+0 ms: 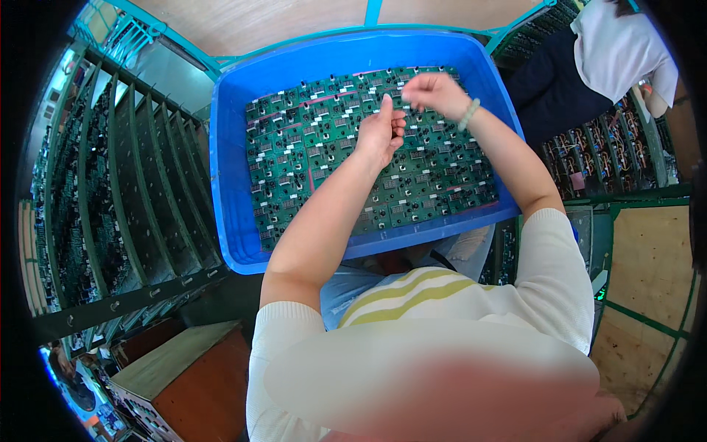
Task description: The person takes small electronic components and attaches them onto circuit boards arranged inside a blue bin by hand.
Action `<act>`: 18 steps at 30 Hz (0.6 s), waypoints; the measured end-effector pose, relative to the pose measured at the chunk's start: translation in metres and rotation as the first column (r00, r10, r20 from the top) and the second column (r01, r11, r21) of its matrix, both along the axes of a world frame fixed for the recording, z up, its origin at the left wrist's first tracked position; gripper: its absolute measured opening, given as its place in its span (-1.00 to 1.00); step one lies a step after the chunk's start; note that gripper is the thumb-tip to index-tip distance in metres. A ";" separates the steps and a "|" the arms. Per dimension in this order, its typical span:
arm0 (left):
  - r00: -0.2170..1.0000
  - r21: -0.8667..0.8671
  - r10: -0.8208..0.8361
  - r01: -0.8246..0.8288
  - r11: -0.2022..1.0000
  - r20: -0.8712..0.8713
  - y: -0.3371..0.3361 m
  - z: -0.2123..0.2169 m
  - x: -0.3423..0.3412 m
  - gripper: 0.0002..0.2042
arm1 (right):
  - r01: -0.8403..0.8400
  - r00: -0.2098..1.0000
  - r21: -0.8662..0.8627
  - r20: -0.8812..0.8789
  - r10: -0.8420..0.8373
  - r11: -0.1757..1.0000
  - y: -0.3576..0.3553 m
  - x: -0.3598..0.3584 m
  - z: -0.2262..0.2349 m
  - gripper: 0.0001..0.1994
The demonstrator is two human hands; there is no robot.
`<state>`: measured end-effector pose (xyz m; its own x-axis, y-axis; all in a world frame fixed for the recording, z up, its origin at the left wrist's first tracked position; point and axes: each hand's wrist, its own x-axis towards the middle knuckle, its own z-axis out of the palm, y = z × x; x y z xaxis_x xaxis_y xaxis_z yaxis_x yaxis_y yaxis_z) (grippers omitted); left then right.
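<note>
A blue plastic bin [230,184] stands before me, with green circuit boards [294,158] laid flat across its inside. The boards carry small displays, black parts and white connectors. My left hand [381,136] is over the middle of them, its thumb pointing up and its fingers curled in. Whatever it may hold is hidden or too small to make out. Just to its right and farther away, my right hand [436,96] hovers above the boards, a pale bead bracelet [468,115] at the wrist. Motion smears its fingertips, so their grip is unclear.
To the left stands a dark green rack [147,184] holding upright circuit boards. Another person [611,59] is at the far right, beside shelves of wired boards [600,151]. A wooden panel [652,258] and a brown box [199,383] flank me. Teal frame bars [353,33] run behind the bin.
</note>
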<state>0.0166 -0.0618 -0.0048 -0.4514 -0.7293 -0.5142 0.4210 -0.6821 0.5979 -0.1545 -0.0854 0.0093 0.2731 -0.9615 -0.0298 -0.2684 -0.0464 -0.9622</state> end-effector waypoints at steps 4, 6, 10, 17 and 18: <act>1.000 -0.021 -0.015 0.015 1.000 0.005 -0.002 -0.005 -0.001 -0.80 | 0.380 0.860 -0.134 -0.314 -0.403 0.915 -0.044 -0.044 -0.025 -0.86; 0.999 -0.053 -0.031 0.032 0.998 0.025 -0.003 -0.007 -0.001 -0.79 | 0.342 0.766 -0.248 -0.485 -0.422 0.906 -0.054 -0.053 -0.044 -0.84; 0.994 -0.126 -0.094 0.100 0.987 0.054 0.001 -0.003 -0.004 -0.75 | 0.441 0.556 -0.307 -0.644 -0.525 0.843 -0.066 -0.053 -0.063 -0.79; 0.982 -0.165 -0.141 0.161 0.973 0.129 0.002 0.000 -0.004 -0.81 | 0.465 0.459 -0.253 -0.751 -0.475 0.848 -0.089 -0.048 -0.052 -0.76; 0.982 -0.165 -0.140 0.160 0.973 0.128 0.002 -0.001 -0.004 -0.81 | 0.468 0.414 -0.213 -0.804 -0.426 0.858 -0.091 -0.048 -0.052 -0.76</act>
